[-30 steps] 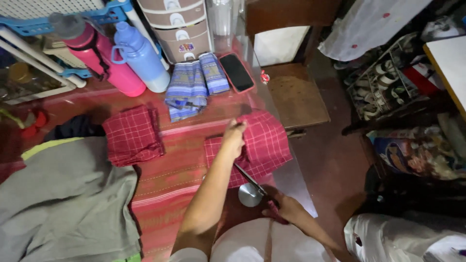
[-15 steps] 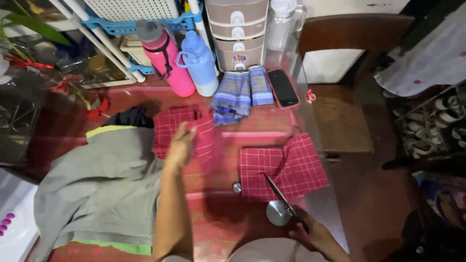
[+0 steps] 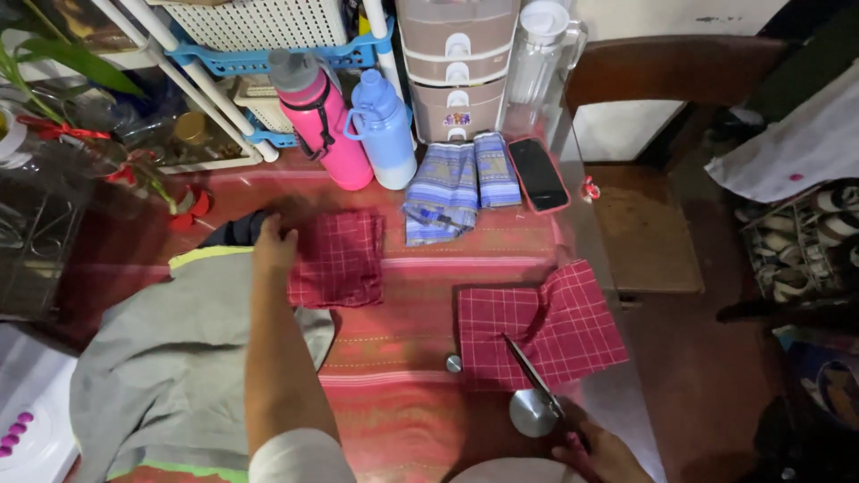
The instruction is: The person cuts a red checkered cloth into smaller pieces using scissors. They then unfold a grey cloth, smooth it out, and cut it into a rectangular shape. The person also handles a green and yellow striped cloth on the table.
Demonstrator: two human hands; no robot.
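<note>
1. Red checked cloth, folded into a small square (image 3: 338,258), lying left of centre on the red striped table covering (image 3: 394,420); left hand (image 3: 273,246) resting flat on its left edge, fingers laid down on the fabric, not pinching it.
2. Lower right of the frame: right hand (image 3: 598,454) closed around the dark handle of a pair of metal scissors (image 3: 537,385), blades pointing up-left and lying over the lower edge of a second red checked cloth (image 3: 541,326).
3. That second cloth spread at centre right, its right part folded up and tilted.
4. Just beside the scissors, a round silver metal lid (image 3: 530,413); a smaller silver disc (image 3: 454,363) near the cloth's lower left corner.
5. Lower left: grey garment with a yellow-green hem (image 3: 170,376), under the left forearm.
6. Upper middle: pink bottle (image 3: 320,121), pale blue bottle (image 3: 385,130), folded blue patterned cloths (image 3: 456,188), black phone in a red case (image 3: 538,174).
</note>
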